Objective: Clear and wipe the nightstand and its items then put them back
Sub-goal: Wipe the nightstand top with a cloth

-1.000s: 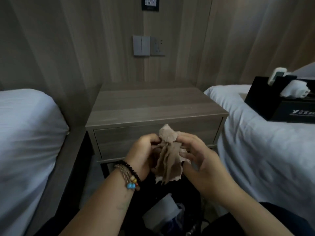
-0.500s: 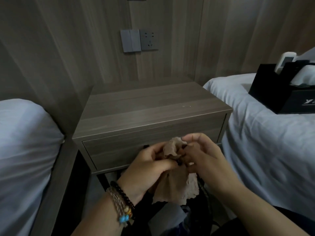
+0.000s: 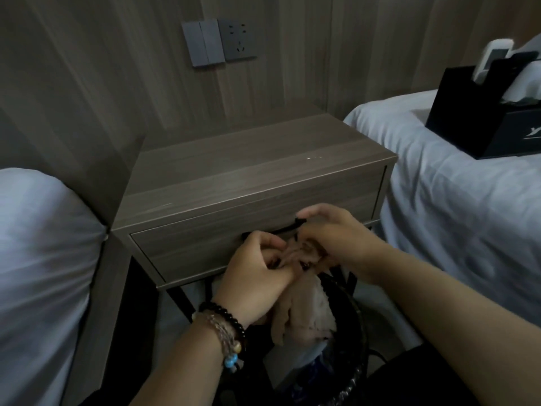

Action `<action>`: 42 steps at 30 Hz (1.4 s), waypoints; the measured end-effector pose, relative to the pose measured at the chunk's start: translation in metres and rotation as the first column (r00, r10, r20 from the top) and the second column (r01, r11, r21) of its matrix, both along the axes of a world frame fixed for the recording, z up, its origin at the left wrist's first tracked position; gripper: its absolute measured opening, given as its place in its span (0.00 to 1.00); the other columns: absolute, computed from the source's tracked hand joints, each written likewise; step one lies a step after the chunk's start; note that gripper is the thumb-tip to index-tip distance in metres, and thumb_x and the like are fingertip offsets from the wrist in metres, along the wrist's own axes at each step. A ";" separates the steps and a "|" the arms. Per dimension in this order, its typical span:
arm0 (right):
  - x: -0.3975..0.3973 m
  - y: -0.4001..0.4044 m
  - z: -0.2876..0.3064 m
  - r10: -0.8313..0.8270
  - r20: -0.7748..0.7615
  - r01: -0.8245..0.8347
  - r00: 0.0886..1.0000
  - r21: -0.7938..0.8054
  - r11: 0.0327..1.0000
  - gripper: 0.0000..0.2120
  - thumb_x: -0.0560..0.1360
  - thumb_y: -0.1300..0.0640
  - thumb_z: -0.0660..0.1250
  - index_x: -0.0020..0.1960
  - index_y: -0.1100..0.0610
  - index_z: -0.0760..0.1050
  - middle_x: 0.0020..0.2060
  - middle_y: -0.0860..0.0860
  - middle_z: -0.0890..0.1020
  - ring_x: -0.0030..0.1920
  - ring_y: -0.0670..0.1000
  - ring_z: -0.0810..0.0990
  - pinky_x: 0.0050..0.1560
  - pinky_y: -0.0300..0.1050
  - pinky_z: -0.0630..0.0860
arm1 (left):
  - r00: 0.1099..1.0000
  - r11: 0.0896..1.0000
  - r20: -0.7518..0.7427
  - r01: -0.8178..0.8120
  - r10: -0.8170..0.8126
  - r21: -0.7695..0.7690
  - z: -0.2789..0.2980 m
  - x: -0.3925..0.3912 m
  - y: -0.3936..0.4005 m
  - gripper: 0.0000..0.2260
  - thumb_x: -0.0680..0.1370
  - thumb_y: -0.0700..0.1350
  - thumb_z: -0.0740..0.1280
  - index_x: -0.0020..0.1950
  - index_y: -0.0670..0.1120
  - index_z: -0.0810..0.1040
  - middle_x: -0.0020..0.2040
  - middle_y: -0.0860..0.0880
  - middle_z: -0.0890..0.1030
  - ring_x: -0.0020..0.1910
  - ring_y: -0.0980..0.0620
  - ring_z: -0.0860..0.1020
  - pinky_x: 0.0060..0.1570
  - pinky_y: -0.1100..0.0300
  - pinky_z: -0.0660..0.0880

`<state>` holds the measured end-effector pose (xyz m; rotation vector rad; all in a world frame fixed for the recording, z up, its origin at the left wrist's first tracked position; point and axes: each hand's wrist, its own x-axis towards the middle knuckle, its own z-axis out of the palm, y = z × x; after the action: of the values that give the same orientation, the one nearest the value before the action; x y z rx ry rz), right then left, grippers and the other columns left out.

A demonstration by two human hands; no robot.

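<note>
The wooden nightstand [image 3: 248, 168] stands between two beds, its top bare and its drawer closed. In front of the drawer my left hand [image 3: 257, 276] and my right hand [image 3: 330, 232] both grip a crumpled beige cloth [image 3: 304, 312]. The cloth's top is bunched between my fingers and its lower part hangs down over a dark bin. A black tissue box [image 3: 491, 118] with a white remote control [image 3: 491, 60] standing in it rests on the right bed.
A white bed [image 3: 456, 206] lies to the right and a white pillow [image 3: 38, 259] to the left. A dark waste bin [image 3: 348, 364] with a plastic liner sits below my hands. Grey switches and a socket [image 3: 219, 42] are on the wood-panel wall.
My hands have dropped lower with the cloth, from above the drawer front to its lower edge. The cloth is bunched tighter and the view has tilted down and nearer.
</note>
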<state>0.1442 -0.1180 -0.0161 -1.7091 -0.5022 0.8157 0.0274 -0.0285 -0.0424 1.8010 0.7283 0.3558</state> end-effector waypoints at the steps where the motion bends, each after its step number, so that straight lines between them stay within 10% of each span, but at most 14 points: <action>1: 0.003 0.000 0.003 0.012 -0.053 -0.010 0.999 0.045 0.999 0.10 0.76 0.64 0.63 0.57 0.57 0.74 0.40 0.56 0.78 0.35 0.51 0.79 0.29 0.46 0.80 | 1.000 0.999 0.022 -0.008 0.009 -0.037 0.002 -0.001 0.001 0.15 0.70 0.43 0.76 0.52 0.50 0.74 0.42 0.53 0.85 0.41 0.56 0.83 0.39 0.59 0.78; 8: 0.009 -0.019 -0.001 0.171 -0.224 -0.128 0.960 0.194 0.973 0.13 0.77 0.68 0.58 0.54 0.60 0.79 0.44 0.60 0.82 0.38 0.53 0.83 0.34 0.47 0.80 | 0.992 0.960 0.111 0.090 -0.062 -0.267 0.005 -0.014 0.012 0.31 0.58 0.51 0.83 0.58 0.50 0.76 0.48 0.49 0.86 0.50 0.52 0.84 0.49 0.57 0.78; 15: 0.005 -0.024 0.006 0.228 -0.276 -0.163 0.934 0.238 0.957 0.17 0.75 0.71 0.55 0.55 0.61 0.79 0.44 0.59 0.85 0.38 0.57 0.85 0.34 0.44 0.81 | 0.976 0.894 0.189 -0.017 0.113 -0.449 0.008 -0.007 0.010 0.09 0.74 0.47 0.67 0.47 0.44 0.84 0.45 0.45 0.86 0.42 0.52 0.84 0.41 0.63 0.79; 21: -0.005 -0.027 0.002 0.162 0.232 -0.192 0.959 0.115 0.975 0.07 0.74 0.66 0.69 0.47 0.56 0.81 0.38 0.52 0.86 0.37 0.53 0.86 0.41 0.50 0.83 | 0.974 0.858 0.172 -0.042 0.150 -0.512 0.014 -0.007 0.010 0.13 0.80 0.40 0.62 0.42 0.43 0.85 0.43 0.42 0.85 0.40 0.49 0.83 0.41 0.60 0.79; 27: 0.000 -0.033 -0.005 0.111 0.620 -0.234 0.776 0.121 0.965 0.03 0.66 0.56 0.76 0.37 0.48 0.84 0.32 0.45 0.77 0.35 0.43 0.76 0.37 0.30 0.70 | 0.975 0.854 0.202 0.024 0.096 -0.520 0.014 -0.008 0.020 0.12 0.80 0.42 0.61 0.55 0.40 0.83 0.51 0.40 0.84 0.48 0.44 0.83 0.45 0.57 0.80; 37: 0.001 -0.022 -0.009 -0.111 0.661 -0.040 0.742 0.209 0.977 0.05 0.64 0.50 0.75 0.32 0.49 0.81 0.31 0.45 0.76 0.32 0.41 0.75 0.32 0.29 0.68 | 0.913 0.871 0.387 0.290 -0.129 -0.395 0.021 -0.010 0.003 0.14 0.73 0.47 0.69 0.54 0.42 0.83 0.53 0.41 0.84 0.51 0.48 0.83 0.50 0.60 0.79; 42: 0.002 -0.020 -0.010 -0.171 0.597 0.049 0.784 0.214 0.975 0.12 0.58 0.44 0.76 0.32 0.50 0.76 0.26 0.44 0.75 0.27 0.41 0.71 0.29 0.32 0.67 | 0.928 0.914 0.371 0.155 -0.005 -0.376 0.020 -0.009 0.002 0.11 0.75 0.34 0.65 0.55 0.40 0.81 0.49 0.42 0.85 0.47 0.49 0.83 0.47 0.62 0.80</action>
<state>0.1459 -0.1382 -0.0259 -1.7865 -0.8787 0.0904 0.0181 -0.0269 -0.0221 1.3217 0.4223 0.4363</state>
